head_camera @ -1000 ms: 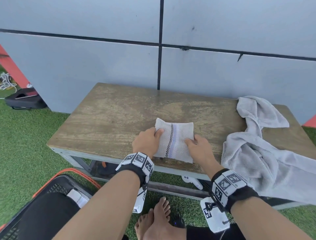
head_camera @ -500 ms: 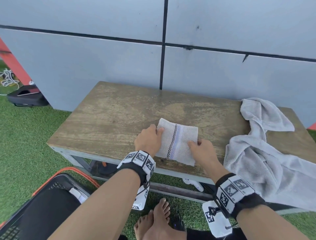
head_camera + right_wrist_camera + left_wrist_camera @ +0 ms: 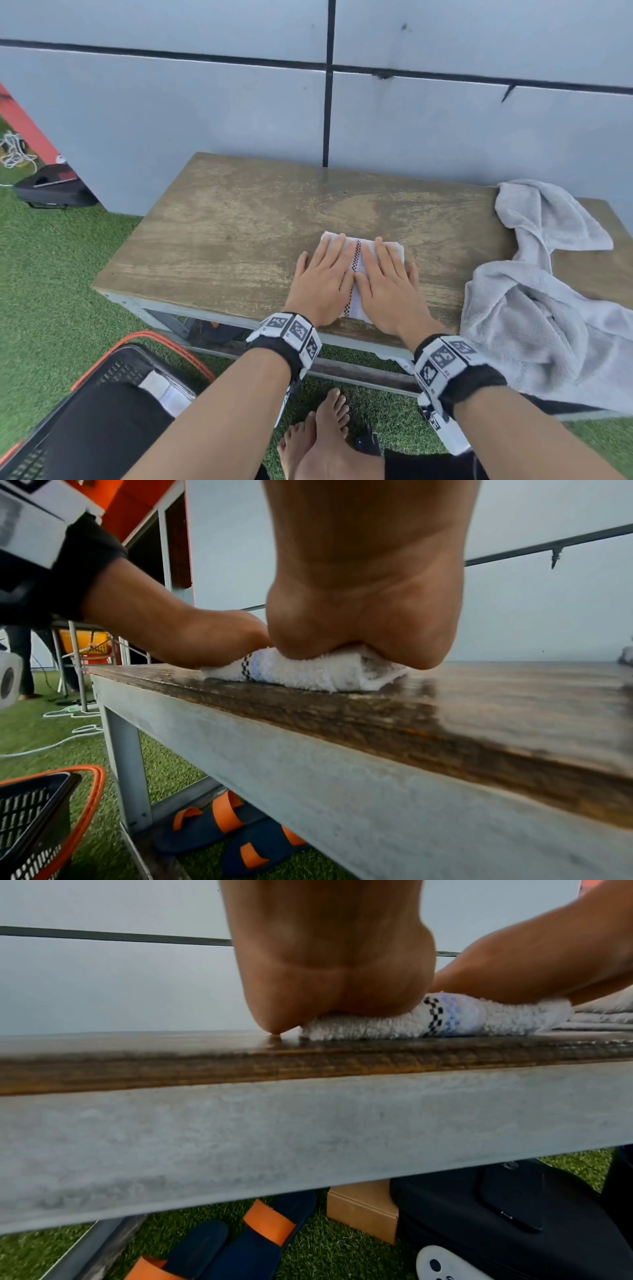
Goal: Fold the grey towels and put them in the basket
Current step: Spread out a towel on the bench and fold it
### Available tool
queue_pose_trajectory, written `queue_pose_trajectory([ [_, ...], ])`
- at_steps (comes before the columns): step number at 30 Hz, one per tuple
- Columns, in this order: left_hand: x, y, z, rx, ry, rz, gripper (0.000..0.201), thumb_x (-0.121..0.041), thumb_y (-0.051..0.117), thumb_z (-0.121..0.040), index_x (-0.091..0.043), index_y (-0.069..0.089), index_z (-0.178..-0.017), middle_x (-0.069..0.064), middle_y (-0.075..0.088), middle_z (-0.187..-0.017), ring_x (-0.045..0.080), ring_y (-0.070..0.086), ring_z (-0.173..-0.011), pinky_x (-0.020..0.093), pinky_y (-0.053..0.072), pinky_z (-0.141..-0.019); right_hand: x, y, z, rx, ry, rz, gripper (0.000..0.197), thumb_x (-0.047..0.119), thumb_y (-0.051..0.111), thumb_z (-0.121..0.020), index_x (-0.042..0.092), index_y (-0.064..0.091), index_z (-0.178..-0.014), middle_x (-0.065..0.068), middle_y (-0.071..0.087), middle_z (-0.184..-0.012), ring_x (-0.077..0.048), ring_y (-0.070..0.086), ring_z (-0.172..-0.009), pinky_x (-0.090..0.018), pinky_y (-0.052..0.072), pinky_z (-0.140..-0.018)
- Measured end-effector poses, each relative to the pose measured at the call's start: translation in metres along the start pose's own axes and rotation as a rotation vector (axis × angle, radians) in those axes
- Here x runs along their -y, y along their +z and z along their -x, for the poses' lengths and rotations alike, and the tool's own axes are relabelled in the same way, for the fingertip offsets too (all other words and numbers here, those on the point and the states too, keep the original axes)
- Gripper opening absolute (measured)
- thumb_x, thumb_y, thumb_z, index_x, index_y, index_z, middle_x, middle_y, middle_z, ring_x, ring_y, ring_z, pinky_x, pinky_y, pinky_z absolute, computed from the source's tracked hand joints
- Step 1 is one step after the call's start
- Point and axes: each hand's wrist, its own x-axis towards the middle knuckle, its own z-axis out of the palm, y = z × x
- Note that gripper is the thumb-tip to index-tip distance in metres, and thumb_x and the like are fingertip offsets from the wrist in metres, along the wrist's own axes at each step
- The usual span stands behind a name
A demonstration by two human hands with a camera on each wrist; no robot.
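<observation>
Now both hands lie flat, fingers straight, pressing the folded towel [image 3: 358, 274] near the counter's [image 3: 239, 240] front edge: left hand [image 3: 323, 277] on its left half, right hand [image 3: 388, 282] on its right. A loose grey towel [image 3: 534, 291] is heaped at the counter's right end. Below the front-left corner, the basket [image 3: 113, 370] sits on grass.

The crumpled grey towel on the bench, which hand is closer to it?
Right. The right hand presses the folded towel beside the crumpled grey towel; the left hand lies farther away.
</observation>
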Motion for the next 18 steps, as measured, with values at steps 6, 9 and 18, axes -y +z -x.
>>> queue_pose_trajectory([
  [6,-0.002,-0.003,-0.003,0.025,-0.08,0.035,0.053,-0.042,0.013,-0.107,-0.04,0.005,-0.159,-0.017,-0.008,-0.167,0.018,-0.008,-0.155,0.053,-0.004,-0.124,0.001,-0.004,-0.006,0.032,0.02,0.088,0.06,0.051,0.011,-0.104,0.033,0.001,-0.161,0.001,-0.003,-0.169,-0.016,-0.009,-0.155,-0.053,-0.002,-0.124],
  [9,0.002,-0.003,-0.005,-0.023,-0.116,0.175,0.057,-0.046,0.025,-0.105,-0.041,0.008,-0.159,-0.013,-0.004,-0.168,0.013,-0.004,-0.155,0.05,-0.008,-0.124,0.004,-0.012,-0.008,0.042,0.018,0.195,0.061,0.052,0.013,-0.103,0.034,0.002,-0.16,-0.004,0.008,-0.168,-0.023,0.002,-0.154,-0.055,-0.002,-0.124],
  [18,0.017,0.0,0.015,-0.288,-0.154,0.425,0.086,-0.061,0.047,-0.091,-0.018,0.019,-0.16,0.001,0.017,-0.167,0.01,0.009,-0.154,0.041,0.002,-0.126,0.009,-0.022,0.015,-0.005,0.142,0.378,0.072,0.055,0.016,-0.101,0.009,0.027,-0.155,-0.016,0.043,-0.147,-0.034,0.035,-0.141,-0.053,0.006,-0.123],
])
